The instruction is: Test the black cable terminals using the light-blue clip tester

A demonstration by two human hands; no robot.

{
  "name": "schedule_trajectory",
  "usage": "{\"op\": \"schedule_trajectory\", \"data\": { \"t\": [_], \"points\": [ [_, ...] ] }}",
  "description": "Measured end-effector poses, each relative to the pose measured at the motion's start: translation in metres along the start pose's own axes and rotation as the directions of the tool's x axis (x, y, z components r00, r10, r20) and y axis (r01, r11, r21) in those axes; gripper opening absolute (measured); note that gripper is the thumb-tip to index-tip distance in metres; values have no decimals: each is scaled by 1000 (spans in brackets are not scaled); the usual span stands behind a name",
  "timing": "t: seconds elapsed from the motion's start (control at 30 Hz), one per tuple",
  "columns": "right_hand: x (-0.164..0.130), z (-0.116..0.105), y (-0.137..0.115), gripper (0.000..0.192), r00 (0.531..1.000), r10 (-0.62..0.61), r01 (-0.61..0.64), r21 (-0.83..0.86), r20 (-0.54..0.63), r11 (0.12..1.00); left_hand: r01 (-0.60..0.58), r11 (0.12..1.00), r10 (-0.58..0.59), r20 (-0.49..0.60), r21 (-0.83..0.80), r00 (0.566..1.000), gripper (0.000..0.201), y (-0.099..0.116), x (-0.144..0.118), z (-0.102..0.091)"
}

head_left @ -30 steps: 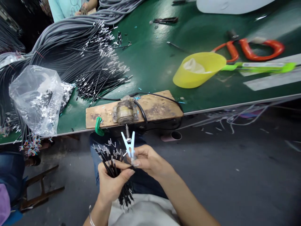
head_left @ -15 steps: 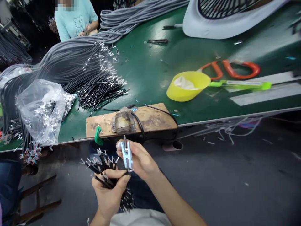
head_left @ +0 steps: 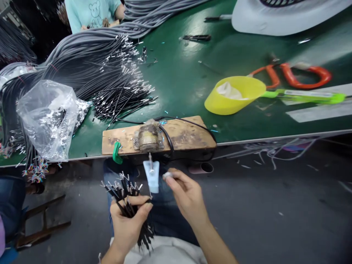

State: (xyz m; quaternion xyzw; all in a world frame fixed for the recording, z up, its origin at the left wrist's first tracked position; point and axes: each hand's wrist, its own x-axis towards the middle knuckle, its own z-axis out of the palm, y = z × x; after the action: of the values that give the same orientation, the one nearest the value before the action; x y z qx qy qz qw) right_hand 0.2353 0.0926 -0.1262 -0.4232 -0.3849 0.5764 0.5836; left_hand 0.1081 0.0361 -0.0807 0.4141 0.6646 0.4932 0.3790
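My left hand (head_left: 129,220) is closed round a bundle of black cables (head_left: 144,234) whose stripped, whitish ends fan out above the fingers. Between its thumb and forefinger, one end points up to the lower tip of a light-blue clip (head_left: 152,179). This clip hangs, smeared by motion, from a thin metal shaft below a motor-like block (head_left: 148,136). To the right of the clip and apart from it is my right hand (head_left: 189,198), its thumb and fingers pinched together. A small whitish wad (head_left: 167,176) shows at those fingertips; whether it is held or wrapped on a finger I cannot tell.
The block sits on a wooden board (head_left: 187,137) at the table edge, with a green clamp (head_left: 117,152). Grey cables (head_left: 82,47) and a plastic bag (head_left: 46,117) lie left. A yellow cup (head_left: 233,97) and orange-handled scissors (head_left: 305,75) lie right. Across the table is a person (head_left: 93,14).
My right hand has moved off the clip to the right. The clip, sharp with two legs before, is now a blurred shape. My left hand still holds the cables.
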Motion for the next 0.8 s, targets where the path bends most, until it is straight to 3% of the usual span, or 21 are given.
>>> {"op": "schedule_trajectory", "data": {
  "t": [0.1, 0.2, 0.37, 0.53, 0.8],
  "points": [
    [-16, 8, -18, 12, 938, -321, 345, -291, 129, 892, 54, 994, -65, 118, 91, 991, 15, 0, 1, -1],
    [-22, 20, -30, 5, 865, -360, 484, -390, 350, 784, 80, 991, -100, 207, 106, 973, 15, 1, -1, 0],
    [-18, 23, -21, 15, 890, -255, 373, -283, 378, 884, 128, 987, -137, 95, 93, 986, 10, -7, -8, 3],
    [-19, 22, -10, 24, 926, -307, 356, -240, 219, 903, 176, 984, -176, 10, 14, 984, 19, -17, -11, 7],
    [-19, 22, -7, 19, 913, -336, 383, -203, 230, 901, 223, 974, -221, 53, -50, 974, 29, -17, -11, 6]
  ]
}}
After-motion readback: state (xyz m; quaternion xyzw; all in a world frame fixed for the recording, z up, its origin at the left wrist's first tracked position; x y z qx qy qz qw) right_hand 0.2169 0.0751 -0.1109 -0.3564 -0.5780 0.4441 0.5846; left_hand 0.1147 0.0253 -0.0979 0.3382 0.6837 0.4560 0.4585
